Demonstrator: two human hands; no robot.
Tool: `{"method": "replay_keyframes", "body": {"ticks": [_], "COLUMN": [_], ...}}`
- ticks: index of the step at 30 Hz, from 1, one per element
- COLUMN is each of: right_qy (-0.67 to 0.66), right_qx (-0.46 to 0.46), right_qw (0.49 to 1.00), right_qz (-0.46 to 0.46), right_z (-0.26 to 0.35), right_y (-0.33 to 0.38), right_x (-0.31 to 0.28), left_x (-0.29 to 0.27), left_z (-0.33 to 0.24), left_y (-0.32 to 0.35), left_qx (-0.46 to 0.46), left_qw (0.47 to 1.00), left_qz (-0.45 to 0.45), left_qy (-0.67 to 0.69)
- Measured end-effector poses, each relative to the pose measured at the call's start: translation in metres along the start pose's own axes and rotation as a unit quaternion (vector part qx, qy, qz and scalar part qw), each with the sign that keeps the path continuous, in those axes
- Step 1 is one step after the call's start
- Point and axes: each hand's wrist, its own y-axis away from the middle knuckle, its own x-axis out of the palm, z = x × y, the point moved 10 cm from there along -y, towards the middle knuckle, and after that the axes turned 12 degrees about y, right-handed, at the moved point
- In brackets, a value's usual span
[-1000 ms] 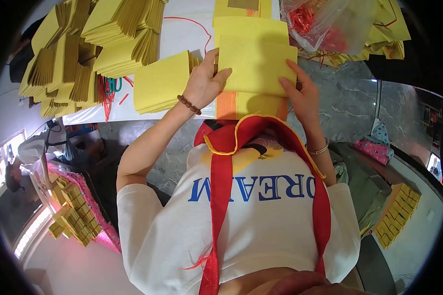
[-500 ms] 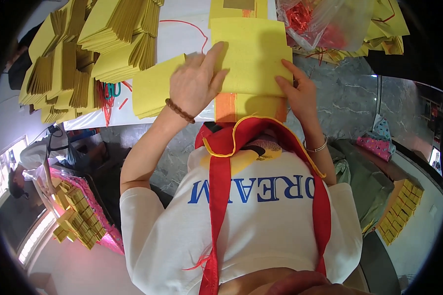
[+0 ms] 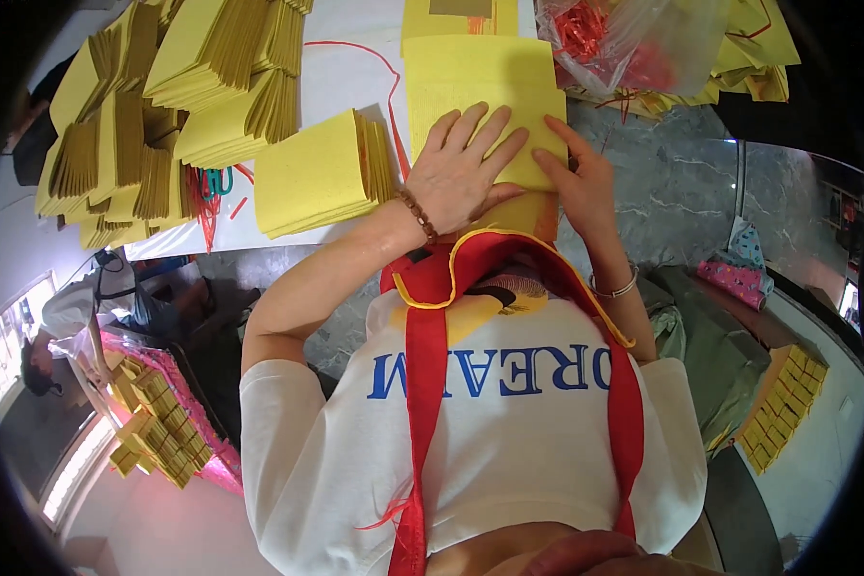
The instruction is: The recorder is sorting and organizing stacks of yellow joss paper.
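Note:
A yellow paper sheet lies in front of me over other yellow and orange paper. My left hand rests on the sheet's near part, its fingers spread and flat. At the right edge of the sheet is my right hand. Its thumb and index finger are apart and touch that edge; the other fingers are mostly hidden. Left of the sheet lies a small stack of folded yellow paper, its layered side facing the sheet. Near my left hand, a red string curves across the white table.
Piles of folded yellow paper fill the table's far left, with green-handled scissors and red strings beside them. A clear plastic bag with red material sits far right. Another person is at the left, near bundled yellow paper.
My left hand has moved right and nearer, from the sheet's left edge to flat across its near part. The small stack's layered side has come into view. My right hand has hardly moved.

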Motion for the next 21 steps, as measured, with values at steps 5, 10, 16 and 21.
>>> {"method": "replay_keyframes", "body": {"ticks": [5,10,16,21], "right_qy": [0.025,0.389,0.444,0.431], "right_qx": [0.053,-0.354,-0.306,-0.284], "right_qw": [0.998,0.85,0.842,0.855], "right_qz": [0.004,-0.022,0.032,0.048], "right_z": [-0.006,0.054,0.031,0.032], "right_y": [0.016,0.07,0.067,0.066], "right_x": [-0.003,0.022,0.043,0.04], "left_x": [0.005,0.008,0.003,-0.008], "left_z": [0.005,0.006,0.009,-0.003], "left_y": [0.003,0.002,0.005,0.008], "left_qx": [-0.007,-0.006,-0.003,0.037], "left_qw": [1.0,1.0,0.999,0.998], "left_qz": [-0.006,-0.004,0.0,0.003], "left_qy": [-0.01,-0.009,0.041,0.055]}}
